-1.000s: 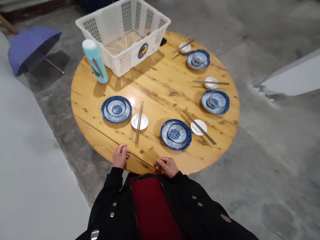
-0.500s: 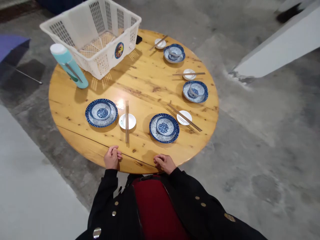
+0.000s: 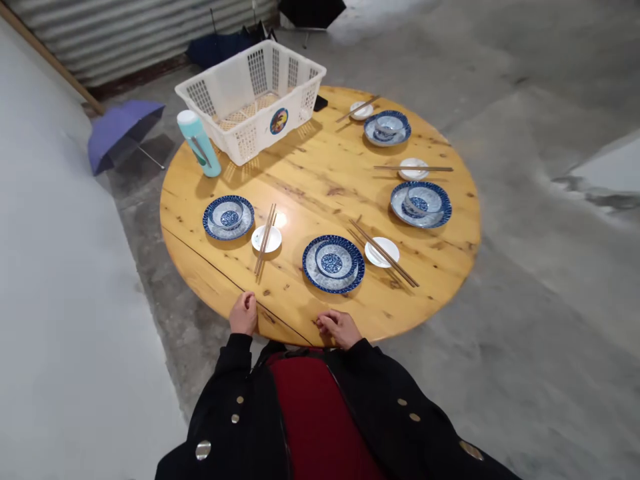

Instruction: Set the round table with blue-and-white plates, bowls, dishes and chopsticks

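My left hand rests on the near edge of the round wooden table, its fingers curled under with nothing in them. A little to the right, my right hand lies on the same edge, loosely closed and holding nothing. Just beyond my right hand stands a blue-rimmed plate with a bowl, a small white dish and chopsticks beside it. Further left is another plate with a bowl, next to a white dish with chopsticks laid across it.
Two more place settings line the table's right and far side. A white plastic basket and a teal bottle stand at the far left. A purple umbrella lies on the concrete floor; a corrugated wall runs behind.
The view has swung and pulled back, showing more floor and the back wall. Both hands remain on the table's near edge. Nothing on the table has moved.
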`<state>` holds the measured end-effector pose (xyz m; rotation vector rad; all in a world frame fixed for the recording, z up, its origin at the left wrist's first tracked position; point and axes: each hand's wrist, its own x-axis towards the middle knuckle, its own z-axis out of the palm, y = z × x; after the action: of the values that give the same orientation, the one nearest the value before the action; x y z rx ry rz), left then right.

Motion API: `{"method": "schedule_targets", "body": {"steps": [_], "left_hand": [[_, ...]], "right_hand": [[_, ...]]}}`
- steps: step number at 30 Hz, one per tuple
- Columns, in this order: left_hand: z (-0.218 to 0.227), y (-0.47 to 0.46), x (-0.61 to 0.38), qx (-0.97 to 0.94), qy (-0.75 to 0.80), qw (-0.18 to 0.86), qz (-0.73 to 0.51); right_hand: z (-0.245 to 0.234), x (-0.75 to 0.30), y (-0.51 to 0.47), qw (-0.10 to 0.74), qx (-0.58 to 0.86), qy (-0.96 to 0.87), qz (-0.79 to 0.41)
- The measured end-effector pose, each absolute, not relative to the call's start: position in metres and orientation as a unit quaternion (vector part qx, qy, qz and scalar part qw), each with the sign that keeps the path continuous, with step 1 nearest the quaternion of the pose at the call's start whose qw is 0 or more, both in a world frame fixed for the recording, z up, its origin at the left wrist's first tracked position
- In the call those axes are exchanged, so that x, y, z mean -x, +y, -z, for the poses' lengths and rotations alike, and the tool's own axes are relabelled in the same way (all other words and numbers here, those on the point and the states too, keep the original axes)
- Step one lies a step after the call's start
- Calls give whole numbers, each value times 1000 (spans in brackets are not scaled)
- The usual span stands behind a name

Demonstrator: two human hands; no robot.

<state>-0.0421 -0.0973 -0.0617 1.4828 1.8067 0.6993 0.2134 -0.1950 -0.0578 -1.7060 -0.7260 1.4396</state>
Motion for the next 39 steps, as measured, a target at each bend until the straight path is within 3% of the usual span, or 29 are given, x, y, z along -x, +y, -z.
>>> {"method": "schedule_targets", "body": {"steps": [4, 11, 20, 39], "left_hand": [[59, -122, 20, -660, 680, 225, -229], [58, -147, -13, -768, 592, 141, -200], [65, -153, -23, -817, 552, 114, -120], [56, -166, -47, -740, 649, 123, -126]], "right_hand": [[60, -239, -213, 394, 673, -251, -574], [58, -267, -228, 418, 652, -219, -594], [60, -283, -231, 444, 635, -190, -603], [66, -320, -241, 437, 608, -175, -639]]}}
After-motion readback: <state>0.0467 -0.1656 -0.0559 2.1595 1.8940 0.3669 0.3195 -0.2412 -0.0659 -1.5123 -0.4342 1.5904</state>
